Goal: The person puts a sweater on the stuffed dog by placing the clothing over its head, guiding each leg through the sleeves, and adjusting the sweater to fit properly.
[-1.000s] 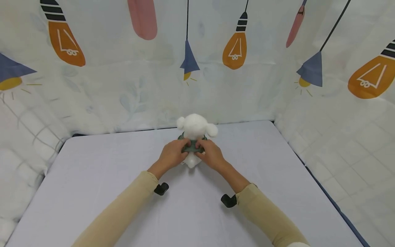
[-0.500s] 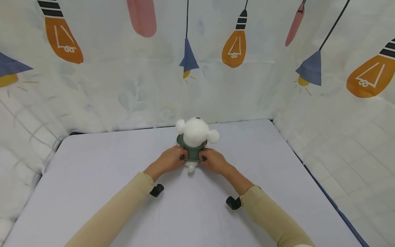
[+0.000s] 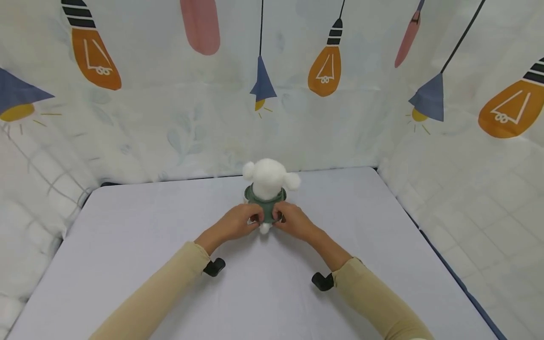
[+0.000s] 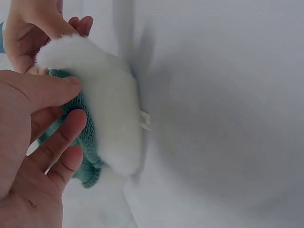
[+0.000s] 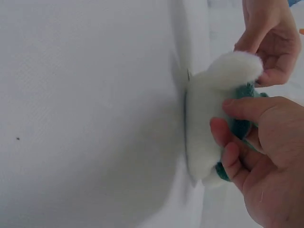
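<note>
A white plush toy [image 3: 267,177] with round ears sits upright near the far side of the table, its back toward me. It wears a green knitted sweater [image 3: 267,206], and its small round tail [image 3: 265,228] shows beneath. My left hand [image 3: 238,221] pinches the sweater's lower edge left of the tail. On the other side, my right hand [image 3: 296,221] pinches that edge too. In the left wrist view, thumb and fingers hold the green knit [image 4: 84,128] beside the white fur. The toy's front is hidden.
The table [image 3: 263,293] has a pale cloth over it. Right behind the toy stands a curtain [image 3: 191,113] printed with lamps and bulbs, continuing along both sides. A black wrist mount [image 3: 214,267] sits under the left sleeve, another wrist mount [image 3: 323,282] under the right.
Both hands have moved lower on the toy's back, and the sweater that was bunched up now reaches nearly to the tail. The toy tipped back toward me, then came upright again.
</note>
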`<action>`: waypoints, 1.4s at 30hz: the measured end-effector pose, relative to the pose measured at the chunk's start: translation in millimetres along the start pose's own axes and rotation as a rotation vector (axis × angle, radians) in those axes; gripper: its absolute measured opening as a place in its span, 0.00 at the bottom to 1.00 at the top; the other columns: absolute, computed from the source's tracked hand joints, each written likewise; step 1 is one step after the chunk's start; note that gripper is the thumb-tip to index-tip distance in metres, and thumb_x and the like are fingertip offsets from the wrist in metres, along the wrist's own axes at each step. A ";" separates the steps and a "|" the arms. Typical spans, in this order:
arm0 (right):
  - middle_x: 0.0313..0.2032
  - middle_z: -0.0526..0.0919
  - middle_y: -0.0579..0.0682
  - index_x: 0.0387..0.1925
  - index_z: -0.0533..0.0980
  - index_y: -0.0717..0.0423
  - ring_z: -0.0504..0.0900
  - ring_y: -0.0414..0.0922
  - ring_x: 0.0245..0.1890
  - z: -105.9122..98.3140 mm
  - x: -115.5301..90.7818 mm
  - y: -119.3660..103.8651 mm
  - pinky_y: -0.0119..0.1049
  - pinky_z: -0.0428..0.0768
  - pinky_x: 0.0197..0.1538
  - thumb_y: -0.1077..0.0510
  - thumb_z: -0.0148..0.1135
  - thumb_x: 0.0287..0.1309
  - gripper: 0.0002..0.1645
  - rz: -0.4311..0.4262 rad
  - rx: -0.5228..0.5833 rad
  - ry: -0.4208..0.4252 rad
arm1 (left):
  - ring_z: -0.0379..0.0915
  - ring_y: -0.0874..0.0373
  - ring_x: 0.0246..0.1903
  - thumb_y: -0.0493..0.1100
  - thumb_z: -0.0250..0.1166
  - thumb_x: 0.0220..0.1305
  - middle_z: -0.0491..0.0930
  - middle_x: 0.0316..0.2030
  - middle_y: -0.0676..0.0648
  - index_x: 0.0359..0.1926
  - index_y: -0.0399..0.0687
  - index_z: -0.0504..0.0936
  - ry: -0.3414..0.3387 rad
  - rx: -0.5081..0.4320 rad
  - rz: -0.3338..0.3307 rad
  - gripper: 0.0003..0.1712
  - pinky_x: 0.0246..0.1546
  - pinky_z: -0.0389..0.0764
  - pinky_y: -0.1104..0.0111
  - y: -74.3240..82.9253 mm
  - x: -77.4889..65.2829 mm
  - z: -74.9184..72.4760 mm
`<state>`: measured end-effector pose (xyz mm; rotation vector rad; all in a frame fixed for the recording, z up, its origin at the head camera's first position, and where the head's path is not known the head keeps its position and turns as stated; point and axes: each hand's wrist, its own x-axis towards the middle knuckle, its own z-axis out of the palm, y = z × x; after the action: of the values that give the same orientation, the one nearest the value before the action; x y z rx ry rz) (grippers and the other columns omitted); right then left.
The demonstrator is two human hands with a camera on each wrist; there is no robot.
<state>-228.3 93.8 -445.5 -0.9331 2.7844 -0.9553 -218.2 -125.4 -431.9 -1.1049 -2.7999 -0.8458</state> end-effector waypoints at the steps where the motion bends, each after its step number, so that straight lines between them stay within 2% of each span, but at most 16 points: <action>1: 0.33 0.76 0.45 0.31 0.73 0.52 0.74 0.38 0.33 0.5 0.1 0.3 0.28 0.76 0.36 0.64 0.69 0.54 0.11 0.001 -0.006 -0.017 | 0.74 0.60 0.34 0.33 0.68 0.56 0.79 0.33 0.53 0.34 0.49 0.79 -0.007 0.015 0.003 0.08 0.38 0.77 0.68 0.1 -0.5 0.4; 5: 0.35 0.79 0.45 0.33 0.78 0.52 0.76 0.39 0.35 0.4 -1.8 3.1 0.29 0.76 0.37 0.63 0.69 0.54 0.07 0.007 -0.057 -0.066 | 0.72 0.61 0.32 0.33 0.69 0.55 0.77 0.34 0.53 0.34 0.50 0.82 -0.007 0.107 0.007 0.08 0.35 0.76 0.69 -4.8 -5.1 2.3; 9: 0.36 0.79 0.45 0.31 0.79 0.51 0.78 0.40 0.34 -1.0 -4.3 9.3 0.29 0.75 0.35 0.60 0.70 0.53 0.05 0.045 -0.138 -0.051 | 0.73 0.60 0.34 0.36 0.72 0.53 0.77 0.36 0.52 0.32 0.50 0.84 0.041 0.201 0.002 0.06 0.37 0.77 0.66 -13.9 -6.9 3.3; 13: 0.36 0.77 0.45 0.31 0.79 0.49 0.76 0.40 0.31 -2.1 -1.9 14.3 0.32 0.75 0.32 0.59 0.71 0.53 0.06 0.090 -0.226 -0.010 | 0.75 0.57 0.35 0.38 0.73 0.53 0.77 0.38 0.49 0.35 0.50 0.84 0.064 0.288 -0.020 0.08 0.37 0.78 0.63 -20.3 -4.6 1.7; 17: 0.37 0.77 0.46 0.33 0.78 0.49 0.76 0.40 0.31 -4.1 4.0 17.1 0.34 0.75 0.30 0.59 0.70 0.53 0.07 0.136 -0.282 0.011 | 0.76 0.55 0.34 0.38 0.73 0.53 0.78 0.37 0.49 0.39 0.49 0.82 0.085 0.335 -0.070 0.12 0.35 0.78 0.62 -25.7 -2.5 1.2; 25: 0.35 0.78 0.47 0.37 0.80 0.50 0.77 0.42 0.29 -3.0 12.4 19.6 0.34 0.74 0.27 0.59 0.67 0.56 0.06 0.214 -0.295 0.026 | 0.80 0.52 0.34 0.37 0.69 0.56 0.82 0.36 0.47 0.47 0.45 0.81 0.119 0.381 -0.177 0.16 0.32 0.80 0.61 -31.4 1.5 4.8; 28: 0.38 0.81 0.48 0.41 0.81 0.51 0.80 0.44 0.34 -2.0 13.7 18.6 0.37 0.78 0.31 0.59 0.63 0.60 0.08 0.236 -0.270 0.033 | 0.80 0.51 0.37 0.38 0.68 0.57 0.82 0.38 0.46 0.48 0.43 0.81 0.105 0.368 -0.210 0.16 0.33 0.81 0.60 -32.4 3.7 5.4; 31: 0.40 0.82 0.49 0.44 0.82 0.53 0.83 0.46 0.39 -2.0 14.6 17.6 0.40 0.81 0.37 0.60 0.58 0.64 0.10 0.249 -0.224 0.033 | 0.79 0.51 0.40 0.39 0.67 0.58 0.81 0.41 0.46 0.48 0.42 0.81 0.061 0.329 -0.243 0.15 0.36 0.81 0.60 -33.3 5.4 5.0; 34: 0.40 0.83 0.49 0.45 0.82 0.54 0.83 0.46 0.40 -3.4 15.3 16.5 0.40 0.81 0.37 0.59 0.56 0.66 0.12 0.261 -0.185 0.038 | 0.77 0.51 0.42 0.40 0.66 0.59 0.79 0.42 0.46 0.47 0.43 0.80 0.033 0.285 -0.278 0.14 0.39 0.81 0.58 -33.8 5.7 3.5; 38: 0.40 0.82 0.50 0.43 0.82 0.55 0.81 0.45 0.39 -6.5 15.9 13.7 0.38 0.79 0.37 0.56 0.57 0.66 0.11 0.288 -0.120 0.102 | 0.78 0.48 0.49 0.41 0.65 0.61 0.79 0.49 0.44 0.49 0.44 0.81 0.073 0.198 -0.325 0.15 0.46 0.80 0.54 -33.0 5.9 -0.2; 42: 0.43 0.82 0.53 0.46 0.79 0.59 0.80 0.48 0.44 -7.8 17.6 6.6 0.41 0.80 0.45 0.54 0.58 0.66 0.14 0.297 -0.002 0.169 | 0.74 0.43 0.56 0.42 0.62 0.65 0.76 0.57 0.39 0.56 0.40 0.77 0.093 0.064 -0.358 0.20 0.55 0.76 0.51 -30.9 7.4 -2.0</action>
<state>-248.0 92.2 -440.5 -0.4366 2.9466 -1.0246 -243.8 -140.5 -443.5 -0.5461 -2.9648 -0.7955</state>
